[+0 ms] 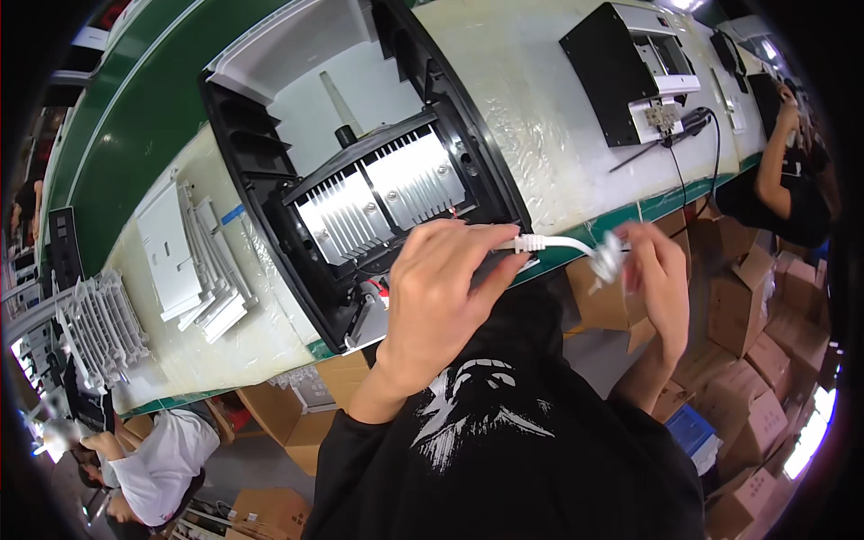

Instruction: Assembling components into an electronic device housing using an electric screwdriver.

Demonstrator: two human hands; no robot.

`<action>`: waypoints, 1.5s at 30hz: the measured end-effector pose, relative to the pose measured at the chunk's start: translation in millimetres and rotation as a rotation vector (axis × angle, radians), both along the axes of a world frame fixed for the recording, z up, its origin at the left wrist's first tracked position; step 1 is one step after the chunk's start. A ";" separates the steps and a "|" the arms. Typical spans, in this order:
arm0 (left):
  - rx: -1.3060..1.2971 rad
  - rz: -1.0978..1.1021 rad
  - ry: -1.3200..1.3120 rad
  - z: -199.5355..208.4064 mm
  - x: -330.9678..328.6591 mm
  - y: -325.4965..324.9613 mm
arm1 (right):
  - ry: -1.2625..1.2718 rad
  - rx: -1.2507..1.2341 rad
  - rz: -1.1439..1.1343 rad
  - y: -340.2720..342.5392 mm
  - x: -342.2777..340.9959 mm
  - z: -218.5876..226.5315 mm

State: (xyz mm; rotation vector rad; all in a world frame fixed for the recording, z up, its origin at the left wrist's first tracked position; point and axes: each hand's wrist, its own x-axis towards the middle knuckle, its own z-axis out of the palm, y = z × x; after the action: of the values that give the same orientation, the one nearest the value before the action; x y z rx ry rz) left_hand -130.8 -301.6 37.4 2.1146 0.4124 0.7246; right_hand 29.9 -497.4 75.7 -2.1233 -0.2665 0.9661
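Between finger and thumb, my left hand (438, 283) pinches a white cable (569, 243) by its ribbed collar. The cable runs right to a bunched white part, blurred by motion, at the fingers of my right hand (660, 279). My right fingers close around that part; whether it is a plug or a coil I cannot make out. Under and beyond my left hand lies an open black housing (236, 148). Inside it sit two finned metal heat sinks (416, 175), and a red wire (378, 290) shows near its front edge.
Stacked white metal panels (184, 261) lie left of the housing, with white slatted parts (103, 328) farther left. At the right stand a black-and-white box unit (621, 76) and a black-handled tool (693, 121). Cardboard boxes (747, 306) crowd the floor; other people work at both sides.
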 end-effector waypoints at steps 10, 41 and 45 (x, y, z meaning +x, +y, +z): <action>0.043 0.030 0.074 -3.7 -10.3 4.7 | -0.431 0.306 0.500 72.4 -15.2 -20.2; 0.500 0.132 0.170 -2.9 -1.0 -15.6 | 0.468 0.201 0.575 93.8 42.8 -43.3; 0.298 0.108 0.130 -2.5 -18.5 -3.6 | 0.420 0.286 0.674 96.7 39.4 -50.5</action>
State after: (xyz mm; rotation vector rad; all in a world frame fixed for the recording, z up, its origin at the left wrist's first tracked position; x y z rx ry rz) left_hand -149.3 -305.2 34.8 2.4445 0.5180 0.7502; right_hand 69.3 -400.7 25.2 -1.5318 -0.8793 1.6149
